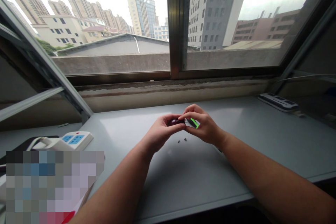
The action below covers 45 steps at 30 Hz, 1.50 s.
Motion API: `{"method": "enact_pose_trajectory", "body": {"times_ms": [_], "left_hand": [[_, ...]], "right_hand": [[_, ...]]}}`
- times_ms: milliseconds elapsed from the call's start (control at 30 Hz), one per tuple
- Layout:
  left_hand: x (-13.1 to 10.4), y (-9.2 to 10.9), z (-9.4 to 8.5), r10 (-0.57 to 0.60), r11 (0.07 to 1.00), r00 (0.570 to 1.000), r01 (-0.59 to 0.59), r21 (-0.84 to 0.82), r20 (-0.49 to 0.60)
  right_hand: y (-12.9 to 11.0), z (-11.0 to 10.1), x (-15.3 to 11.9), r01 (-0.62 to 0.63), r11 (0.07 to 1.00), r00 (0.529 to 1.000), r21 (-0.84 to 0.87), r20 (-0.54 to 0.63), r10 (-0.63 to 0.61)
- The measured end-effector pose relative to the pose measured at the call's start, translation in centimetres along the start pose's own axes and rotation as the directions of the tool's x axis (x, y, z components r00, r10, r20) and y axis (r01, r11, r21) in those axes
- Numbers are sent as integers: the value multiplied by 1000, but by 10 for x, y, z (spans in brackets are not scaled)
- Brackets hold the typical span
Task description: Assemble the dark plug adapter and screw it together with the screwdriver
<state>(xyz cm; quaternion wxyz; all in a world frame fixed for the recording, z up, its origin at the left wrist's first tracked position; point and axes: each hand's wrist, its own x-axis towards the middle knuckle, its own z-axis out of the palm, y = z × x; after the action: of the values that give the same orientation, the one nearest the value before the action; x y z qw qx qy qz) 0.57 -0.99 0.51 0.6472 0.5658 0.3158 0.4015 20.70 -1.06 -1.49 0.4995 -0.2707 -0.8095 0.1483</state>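
My left hand (159, 129) is closed around a small dark maroon, rounded object (176, 122), held above the table. Its thumb lies along the near side and its fingers cover the far side. My right hand (203, 124) meets the object's right end with thumb and fingers bent together. What those fingertips pinch is too small to tell. A green and black piece (193, 123) shows in the gap between the right thumb and fingers; whether it is held or lies behind is unclear. Below the hands, tiny metal screws (185, 139) lie on the tabletop.
The grey table (199, 182) runs up to the wall under a window. At left stand a white power strip (78, 139) with blue sockets, plugs and a blurred-out patch. Another power strip (278, 102) lies at the back right. A metal frame (70, 91) rises at left.
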Motion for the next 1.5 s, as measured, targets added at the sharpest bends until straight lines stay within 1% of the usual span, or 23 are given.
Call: {"method": "enact_pose_trajectory", "body": {"times_ms": [333,567,733,1033,1200,1333,1400,1500], "left_hand": [[0,0,1,19,1000,1000,-19,12,8],[-2,2,3,7,999,1000,-7,37,4],[-2,4,2,-12,998,1000,13,67,-17],[-2,3,2,6,994,1000,-6,105,-5],[-1,1,1,-35,999,997,37,23,-61],[-1,-1,0,-44,998,997,40,-50,-68],[-1,-1,0,-35,998,997,31,-60,-76],[-1,1,1,-17,1000,998,16,-25,-63]], "right_hand": [[0,0,0,-1,1000,1000,1,3,1],[1,-1,0,10,1000,1000,-24,14,-10],[3,-2,-1,16,999,1000,-30,17,-15],[6,-2,-2,-21,998,999,-62,30,23],[13,-5,-3,-74,994,995,-82,54,79],[16,-8,-3,-81,994,993,-68,76,86],[16,-10,-2,-80,994,993,-69,76,86],[17,-10,-2,-76,994,994,-83,70,82]]}}
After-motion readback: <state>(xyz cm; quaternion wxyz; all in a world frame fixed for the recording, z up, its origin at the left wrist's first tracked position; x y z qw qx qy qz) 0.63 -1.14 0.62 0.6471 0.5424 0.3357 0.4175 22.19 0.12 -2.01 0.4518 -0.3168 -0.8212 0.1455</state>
